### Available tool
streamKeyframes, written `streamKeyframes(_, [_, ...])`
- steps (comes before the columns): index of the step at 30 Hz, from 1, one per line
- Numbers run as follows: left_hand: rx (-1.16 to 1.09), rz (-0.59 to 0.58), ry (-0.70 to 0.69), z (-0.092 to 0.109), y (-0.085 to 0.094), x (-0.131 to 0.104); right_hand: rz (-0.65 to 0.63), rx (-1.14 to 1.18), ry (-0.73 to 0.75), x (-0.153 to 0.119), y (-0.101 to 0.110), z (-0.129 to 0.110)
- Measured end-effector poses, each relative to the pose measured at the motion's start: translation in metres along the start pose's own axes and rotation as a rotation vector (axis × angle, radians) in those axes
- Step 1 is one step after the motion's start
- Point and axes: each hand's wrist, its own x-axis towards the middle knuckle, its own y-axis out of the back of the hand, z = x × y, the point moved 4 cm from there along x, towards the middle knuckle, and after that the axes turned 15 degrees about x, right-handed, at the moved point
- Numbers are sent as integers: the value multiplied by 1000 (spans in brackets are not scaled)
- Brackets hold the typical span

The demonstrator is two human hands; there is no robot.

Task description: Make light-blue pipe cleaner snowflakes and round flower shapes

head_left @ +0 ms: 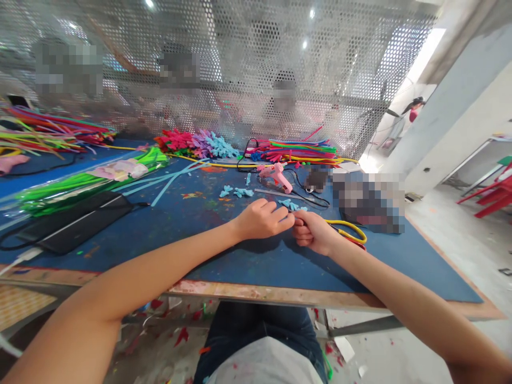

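My left hand (pixel 264 218) and my right hand (pixel 312 233) meet above the blue table mat, fingers curled and fingertips pressed together. Whatever they pinch is hidden by the fingers. Just behind them lies a light-blue fuzzy piece (pixel 295 205), made of pipe cleaner by its look. More such light-blue pieces (pixel 242 192) rest on the mat beyond my left hand. Partly under my right wrist is a tool with a yellow loop handle (pixel 352 228) and some red on it. A pink glue gun (pixel 277 177) stands farther back, its black cord curling to the right.
Bundles of coloured pipe cleaners (pixel 296 150) line the back, beside red, purple and blue twisted pieces (pixel 200 144). At left are a bag of green pipe cleaners (pixel 92 181) and a black box-like device (pixel 80 218) with cables. A perforated metal screen (pixel 240 53) rises behind.
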Motion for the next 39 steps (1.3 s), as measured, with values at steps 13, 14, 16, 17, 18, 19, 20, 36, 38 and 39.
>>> streamKeyframes(13, [-1736, -157, 661, 29, -14, 3, 183, -1087, 1106, -37, -21, -12])
streamKeyframes(14, [-1869, -232, 680, 33, -15, 3, 128, -1229, 1162, -39, -21, -16])
streamKeyframes(16, [-2054, -416, 711, 39, -17, 0, -53, -1514, 1223, -40, -20, -23])
streamKeyframes(17, [-2109, -504, 736, 40, -19, -1, -157, -1642, 1218, -40, -18, -26])
streamKeyframes(18, [-2145, -583, 766, 39, -20, -3, -232, -1741, 1205, -39, -16, -30])
streamKeyframes(19, [-2167, -653, 793, 38, -22, -4, -272, -1816, 1196, -38, -14, -33])
streamKeyframes(20, [-2181, -707, 812, 36, -24, -5, -299, -1864, 1198, -37, -13, -36])
streamKeyframes(36, [-1786, -370, 797, 3, -44, -3, 58, -675, 796, -3, 13, -54])
streamKeyframes(38, [-1564, -280, 770, 1, -43, -3, 52, -635, 779, -3, 12, -52])
streamKeyframes(39, [-1463, -235, 745, -1, -41, -2, 51, -632, 774, -3, 12, -51])
